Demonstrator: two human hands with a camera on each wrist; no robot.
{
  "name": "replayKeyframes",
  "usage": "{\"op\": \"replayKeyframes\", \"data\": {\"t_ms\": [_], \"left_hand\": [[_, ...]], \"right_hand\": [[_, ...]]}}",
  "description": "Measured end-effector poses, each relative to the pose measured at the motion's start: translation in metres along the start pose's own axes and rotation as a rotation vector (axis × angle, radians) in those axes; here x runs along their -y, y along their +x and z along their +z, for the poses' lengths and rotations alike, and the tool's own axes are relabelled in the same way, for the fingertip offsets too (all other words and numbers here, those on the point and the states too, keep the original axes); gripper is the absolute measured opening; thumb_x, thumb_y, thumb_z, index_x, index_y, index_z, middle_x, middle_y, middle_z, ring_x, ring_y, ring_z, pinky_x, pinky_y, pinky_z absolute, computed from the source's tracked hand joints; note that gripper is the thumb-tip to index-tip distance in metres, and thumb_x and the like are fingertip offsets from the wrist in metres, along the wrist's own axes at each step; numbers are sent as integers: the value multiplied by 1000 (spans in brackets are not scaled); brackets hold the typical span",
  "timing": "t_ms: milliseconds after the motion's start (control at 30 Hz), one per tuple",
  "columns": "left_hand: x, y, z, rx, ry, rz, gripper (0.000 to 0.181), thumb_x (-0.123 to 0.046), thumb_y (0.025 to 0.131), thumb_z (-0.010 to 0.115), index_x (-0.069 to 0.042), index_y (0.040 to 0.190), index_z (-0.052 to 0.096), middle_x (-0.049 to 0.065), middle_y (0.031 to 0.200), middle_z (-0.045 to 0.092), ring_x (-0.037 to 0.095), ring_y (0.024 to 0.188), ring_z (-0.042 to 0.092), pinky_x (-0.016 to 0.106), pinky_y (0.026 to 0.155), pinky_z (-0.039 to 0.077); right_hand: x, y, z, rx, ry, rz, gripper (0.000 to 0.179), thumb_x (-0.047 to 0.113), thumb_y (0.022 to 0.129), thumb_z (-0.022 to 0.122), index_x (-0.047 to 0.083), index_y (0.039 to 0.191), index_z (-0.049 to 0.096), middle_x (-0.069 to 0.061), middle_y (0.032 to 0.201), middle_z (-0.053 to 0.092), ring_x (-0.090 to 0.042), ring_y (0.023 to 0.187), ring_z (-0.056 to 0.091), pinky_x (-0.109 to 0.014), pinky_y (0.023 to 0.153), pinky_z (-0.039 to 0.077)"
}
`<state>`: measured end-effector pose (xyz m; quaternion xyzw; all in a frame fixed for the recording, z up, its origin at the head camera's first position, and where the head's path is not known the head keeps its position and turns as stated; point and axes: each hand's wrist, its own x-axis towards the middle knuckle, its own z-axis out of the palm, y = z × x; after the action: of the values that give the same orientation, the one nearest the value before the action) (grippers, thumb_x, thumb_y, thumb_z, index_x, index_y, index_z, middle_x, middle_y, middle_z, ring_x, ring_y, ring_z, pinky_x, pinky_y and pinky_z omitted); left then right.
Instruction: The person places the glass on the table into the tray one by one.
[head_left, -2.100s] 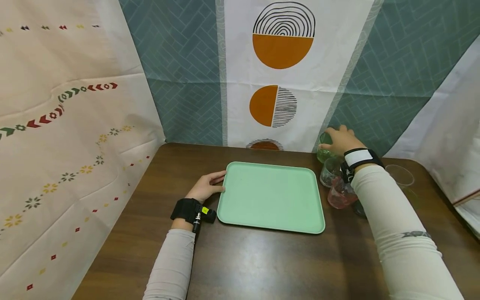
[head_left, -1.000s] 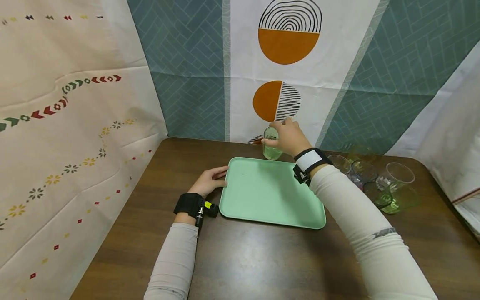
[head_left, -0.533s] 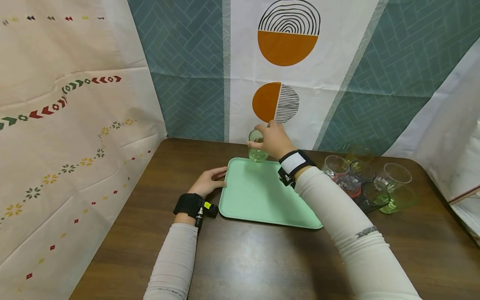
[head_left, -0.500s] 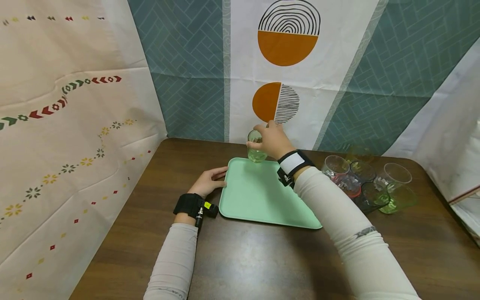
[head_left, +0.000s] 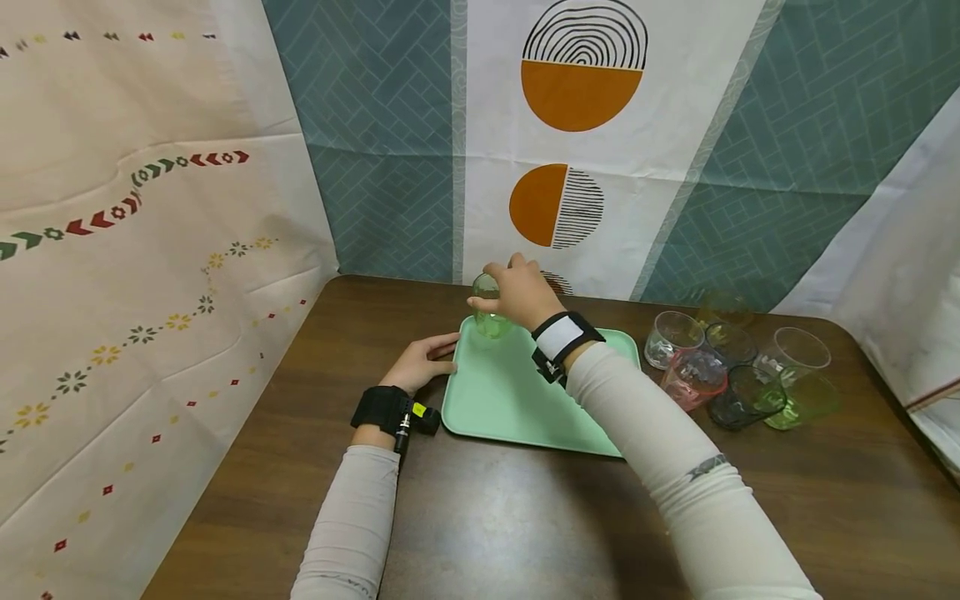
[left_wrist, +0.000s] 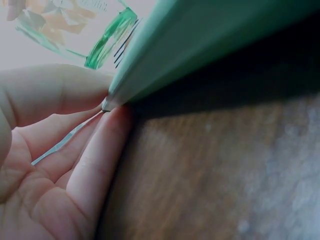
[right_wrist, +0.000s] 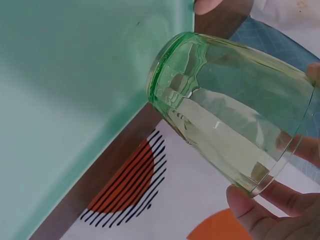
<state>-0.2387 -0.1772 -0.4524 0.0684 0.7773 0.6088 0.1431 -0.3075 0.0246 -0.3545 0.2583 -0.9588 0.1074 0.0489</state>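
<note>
A light-green tumbler (head_left: pixel 492 325) is held near its rim by my right hand (head_left: pixel 525 293), over the back left corner of the mint-green tray (head_left: pixel 517 396). In the right wrist view the tumbler (right_wrist: pixel 220 105) shows a thick faceted base facing the tray (right_wrist: pixel 75 75). Whether that base touches the tray cannot be told. On the table at the tray's left side, my left hand (head_left: pixel 420 362) pinches the tray's edge between thumb and fingers, as the left wrist view shows with the tray's rim (left_wrist: pixel 145 65).
Several glasses stand close together at the right: a clear one (head_left: pixel 672 342), a pink one (head_left: pixel 692 383), a dark grey one (head_left: pixel 738 404) and a green one (head_left: pixel 806 400). A patterned cloth (head_left: pixel 390 208) hangs behind the wooden table (head_left: pixel 480 533).
My right hand has carried the green tumbler from the group of glasses leftward along the back, then lower over the tray's back left corner. My left hand has stayed at the tray's edge.
</note>
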Motion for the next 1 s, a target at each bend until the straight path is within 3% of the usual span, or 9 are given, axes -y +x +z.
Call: {"op": "replayKeyframes", "data": {"t_ms": [167, 500, 767, 1000], "left_hand": [[2, 1, -1, 2, -3, 9, 58, 1, 89, 62, -1, 143, 41, 21, 144, 46, 33, 132, 42, 51, 105, 41], [25, 15, -1, -14, 32, 11, 57, -4, 91, 62, -10, 144, 42, 14, 144, 47, 26, 130, 45, 44, 103, 46], [4, 4, -1, 28, 1, 16, 58, 1, 91, 59, 0, 145, 36, 23, 147, 41, 35, 133, 39, 50, 105, 42], [27, 16, -2, -5, 18, 24, 57, -3, 91, 62, -7, 144, 41, 16, 145, 46, 27, 131, 44, 45, 103, 45]], "right_hand": [[6, 2, 7, -4, -13, -16, 69, 62, 84, 59, 14, 134, 54, -25, 110, 54, -40, 93, 51, -50, 81, 54], [11, 2, 22, 16, -4, -11, 68, 61, 84, 59, 13, 133, 55, -24, 112, 54, -43, 100, 51, -50, 87, 52], [16, 2, 28, 14, -29, -6, 70, 62, 84, 58, 13, 134, 54, -26, 118, 54, -45, 105, 50, -50, 90, 53], [20, 4, 30, 39, -53, 16, 70, 62, 85, 57, 14, 136, 53, -26, 123, 52, -47, 111, 48, -51, 93, 51]]}}
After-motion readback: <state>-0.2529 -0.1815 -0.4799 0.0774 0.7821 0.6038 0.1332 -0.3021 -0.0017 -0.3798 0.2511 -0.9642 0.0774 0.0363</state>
